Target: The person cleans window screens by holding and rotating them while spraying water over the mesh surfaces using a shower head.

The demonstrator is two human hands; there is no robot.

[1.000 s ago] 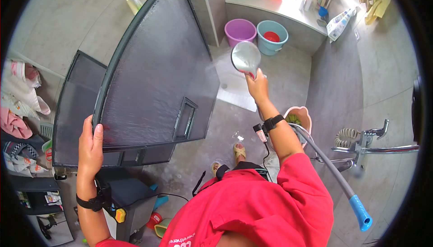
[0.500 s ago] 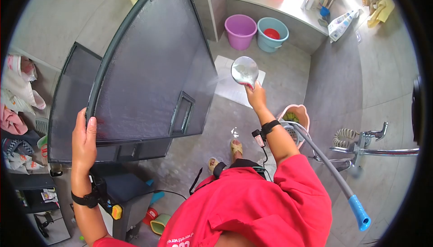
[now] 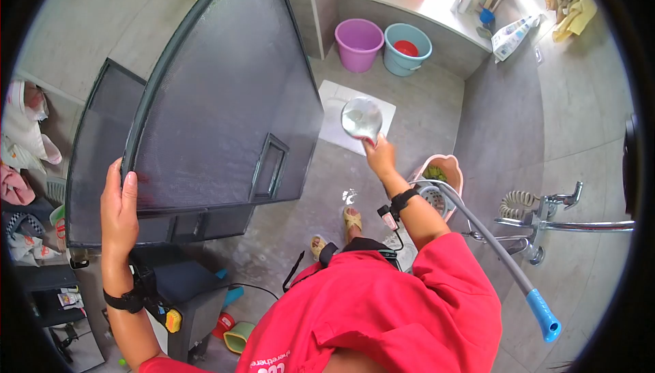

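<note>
My left hand (image 3: 120,202) grips the left edge of a large dark-framed mesh screen (image 3: 218,86), thumb on the near side. The screen stands tilted, its mesh wet, with a small rectangular frame low on its right part. Behind it to the left is a second dark screen (image 3: 102,121). My right hand (image 3: 381,155) is wrapped round the handle of a round shower head (image 3: 361,118), held over the floor right of the screen, above a white mat (image 3: 336,107). Its face is turned away from me.
Purple bucket (image 3: 359,44) and light blue bucket (image 3: 404,59) stand by the ledge. A pink basin (image 3: 454,166) is beside my right forearm, and a grey pole (image 3: 491,240) with a blue end crosses there. Wall tap (image 3: 546,213) at right; dark cabinet (image 3: 184,284) at lower left.
The screen and my left hand have shifted a little left in view. The shower head has come lower and nearer to me, and the spray seen earlier at the screen's edge no longer shows.
</note>
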